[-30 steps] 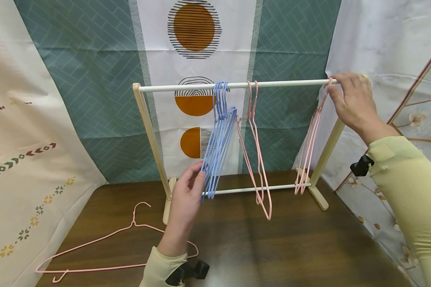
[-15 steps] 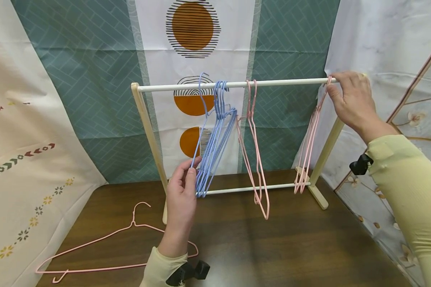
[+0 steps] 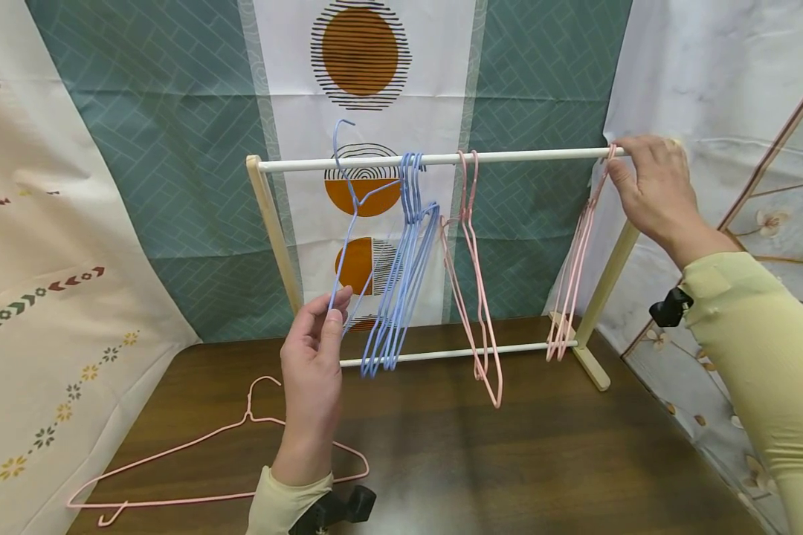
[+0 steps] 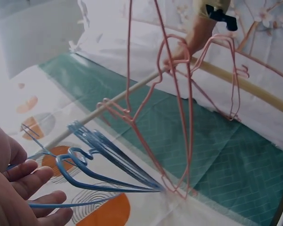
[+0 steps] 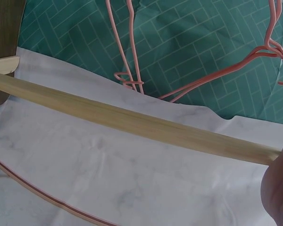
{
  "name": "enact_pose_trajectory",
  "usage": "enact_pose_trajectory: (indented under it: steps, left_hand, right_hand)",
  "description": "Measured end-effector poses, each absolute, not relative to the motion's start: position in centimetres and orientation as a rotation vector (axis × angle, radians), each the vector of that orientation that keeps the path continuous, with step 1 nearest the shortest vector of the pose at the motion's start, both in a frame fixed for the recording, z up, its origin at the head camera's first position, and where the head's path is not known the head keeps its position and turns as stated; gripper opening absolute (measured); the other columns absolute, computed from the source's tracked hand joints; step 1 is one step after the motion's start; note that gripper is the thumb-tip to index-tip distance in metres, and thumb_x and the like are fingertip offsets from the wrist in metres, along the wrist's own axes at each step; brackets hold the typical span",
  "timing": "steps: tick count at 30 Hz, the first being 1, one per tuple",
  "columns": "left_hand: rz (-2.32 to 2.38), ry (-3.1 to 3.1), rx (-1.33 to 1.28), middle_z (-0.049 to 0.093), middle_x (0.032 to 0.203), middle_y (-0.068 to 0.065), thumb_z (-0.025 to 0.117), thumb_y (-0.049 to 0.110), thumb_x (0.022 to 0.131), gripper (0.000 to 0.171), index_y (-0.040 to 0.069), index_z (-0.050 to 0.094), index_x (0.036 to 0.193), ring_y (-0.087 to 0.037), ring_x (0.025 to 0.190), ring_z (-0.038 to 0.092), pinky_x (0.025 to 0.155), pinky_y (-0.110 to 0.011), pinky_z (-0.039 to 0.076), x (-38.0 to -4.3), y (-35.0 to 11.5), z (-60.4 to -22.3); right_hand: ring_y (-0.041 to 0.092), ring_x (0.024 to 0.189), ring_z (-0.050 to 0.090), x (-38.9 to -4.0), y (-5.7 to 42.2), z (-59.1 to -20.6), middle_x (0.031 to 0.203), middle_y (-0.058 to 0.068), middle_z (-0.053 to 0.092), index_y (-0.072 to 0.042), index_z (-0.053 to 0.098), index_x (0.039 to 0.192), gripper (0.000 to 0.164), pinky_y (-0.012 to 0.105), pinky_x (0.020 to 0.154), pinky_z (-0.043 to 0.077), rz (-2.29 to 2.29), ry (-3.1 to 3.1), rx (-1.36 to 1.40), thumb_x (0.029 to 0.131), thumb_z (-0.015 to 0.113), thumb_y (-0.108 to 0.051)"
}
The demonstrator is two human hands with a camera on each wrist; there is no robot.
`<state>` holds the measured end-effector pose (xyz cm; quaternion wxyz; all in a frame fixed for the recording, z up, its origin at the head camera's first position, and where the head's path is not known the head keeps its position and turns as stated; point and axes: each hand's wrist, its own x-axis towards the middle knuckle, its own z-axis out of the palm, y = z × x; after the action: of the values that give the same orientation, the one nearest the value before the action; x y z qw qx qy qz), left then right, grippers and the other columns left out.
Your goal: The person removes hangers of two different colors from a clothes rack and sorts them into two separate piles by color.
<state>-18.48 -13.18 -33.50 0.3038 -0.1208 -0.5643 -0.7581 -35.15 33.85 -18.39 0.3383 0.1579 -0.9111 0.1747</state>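
In the head view we see the left hand (image 3: pixel 313 360) pinching one blue hanger (image 3: pixel 344 253) by its side wire between thumb and fingers, the hook standing above the white rail (image 3: pixel 542 155) and clear of it. Just beside it, a bunch of blue hangers (image 3: pixel 401 297) hangs from the rail, followed by a pair of pink hangers (image 3: pixel 482 275). At the far end we find the right hand (image 3: pixel 659 189) gripping the top corner of the clothes rack (image 3: pixel 609 275), fingers over it and thumb in front, next to the hooks of another pink group (image 3: pixel 578 271). A single pink hanger (image 3: pixel 174 450) lies flat on the dark wooden counter (image 3: pixel 442 461), partly hidden behind the left forearm. In the left wrist view we have the left hand's fingers around the blue wire at the lower left, the hanging blue bunch near them, and the pink ones farther along the rail. In the right wrist view we get the wooden post running diagonally, pink wires above it, and only part of the right hand at the edge; from here we cannot tell its grasp.
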Motion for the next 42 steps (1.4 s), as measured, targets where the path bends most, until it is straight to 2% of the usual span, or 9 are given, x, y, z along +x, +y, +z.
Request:
enact_pose_trajectory:
  steps: [7, 17, 21, 25, 34, 42]
  left_hand:
    - [-1.967, -1.496, -0.306, 0.074, 0.135, -0.022, 0.057, -0.001, 0.113, 0.024, -0.013, 0.062, 0.133, -0.022, 0.122, 0.074, 0.111, -0.037, 0.055, -18.3, -14.7, -33.6]
    - [-1.881, -1.637, -0.303, 0.073, 0.136, -0.021, 0.054, 0.003, 0.116, 0.027, -0.010, 0.062, 0.138, -0.022, 0.127, 0.072, 0.111, -0.034, 0.053, -16.9, -17.5, -34.1]
    - [-1.856, -1.688, -0.304, 0.074, 0.133, -0.021, 0.053, 0.002, 0.116, 0.028, -0.012, 0.060, 0.139, -0.025, 0.125, 0.074, 0.111, -0.032, 0.053, -16.1, -18.9, -34.1]
    - [-1.844, -1.729, -0.310, 0.076, 0.130, -0.021, 0.051, 0.002, 0.116, 0.026, -0.009, 0.061, 0.138, -0.028, 0.123, 0.075, 0.109, -0.031, 0.054, -15.4, -20.2, -34.0]
    - [-1.764, -1.950, -0.311, 0.076, 0.129, -0.019, 0.048, 0.011, 0.119, 0.026, -0.001, 0.059, 0.140, -0.019, 0.118, 0.077, 0.102, -0.030, 0.058, -14.1, -22.7, -34.1]
    - [-1.707, -2.004, -0.385, 0.076, 0.127, -0.017, 0.047, 0.008, 0.119, 0.024, -0.001, 0.058, 0.138, -0.016, 0.114, 0.078, 0.095, -0.030, 0.062, -14.1, -23.3, -34.5]
  right_hand:
    - [0.053, 0.154, 0.026, -35.5, 33.7, -18.5, 0.159, 0.033, 0.040, 0.001, 0.047, 0.156, 0.055, 0.055, 0.133, 0.006, 0.465, -2.350, 0.430, 0.121, 0.035, -0.041]
    - [0.052, 0.154, 0.027, -35.6, 33.7, -18.3, 0.158, 0.033, 0.040, 0.001, 0.048, 0.154, 0.056, 0.056, 0.133, 0.005, 0.449, -2.333, 0.444, 0.121, 0.035, -0.043]
    - [0.053, 0.153, 0.028, -35.6, 33.6, -18.4, 0.158, 0.032, 0.041, 0.000, 0.049, 0.153, 0.056, 0.056, 0.133, 0.007, 0.450, -2.329, 0.450, 0.121, 0.036, -0.043]
    - [0.053, 0.153, 0.028, -35.5, 33.6, -18.4, 0.158, 0.032, 0.041, 0.000, 0.048, 0.154, 0.057, 0.056, 0.133, 0.007, 0.452, -2.333, 0.442, 0.121, 0.035, -0.045]
    - [0.053, 0.154, 0.026, -35.4, 33.9, -18.4, 0.159, 0.032, 0.039, -0.001, 0.047, 0.155, 0.057, 0.055, 0.133, 0.005, 0.461, -2.334, 0.437, 0.121, 0.034, -0.044]
    - [0.053, 0.154, 0.026, -35.3, 34.1, -18.6, 0.160, 0.032, 0.039, -0.001, 0.046, 0.156, 0.056, 0.055, 0.133, 0.004, 0.467, -2.342, 0.423, 0.121, 0.034, -0.042]
